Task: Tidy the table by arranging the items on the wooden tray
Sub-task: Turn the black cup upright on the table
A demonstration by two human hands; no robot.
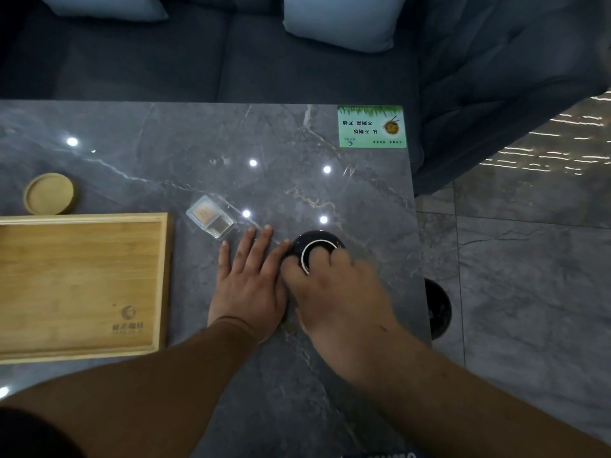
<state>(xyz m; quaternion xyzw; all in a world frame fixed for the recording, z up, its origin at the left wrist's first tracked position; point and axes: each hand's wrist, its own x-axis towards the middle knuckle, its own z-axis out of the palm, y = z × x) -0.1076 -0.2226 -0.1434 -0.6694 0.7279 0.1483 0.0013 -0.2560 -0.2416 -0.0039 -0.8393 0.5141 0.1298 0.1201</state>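
Note:
A wooden tray [79, 285] lies at the left of the grey marble table [205, 153], with nothing on it. A small black bowl [315, 244] with a white rim stands right of centre. My right hand [334, 289] curls over the bowl, fingers at its rim. My left hand [251, 276] lies flat on the table just left of the bowl, fingers spread, its index finger touching the bowl's side. A clear two-part plastic box [211, 217] sits between the tray and my left hand. A round wooden coaster [49, 193] sits behind the tray.
A green printed card [372, 127] lies at the table's far right corner. A dark sofa with pale cushions [337, 21] runs behind the table. The table's right edge is close to the bowl, with tiled floor beyond and a dark round object [439, 309] below it.

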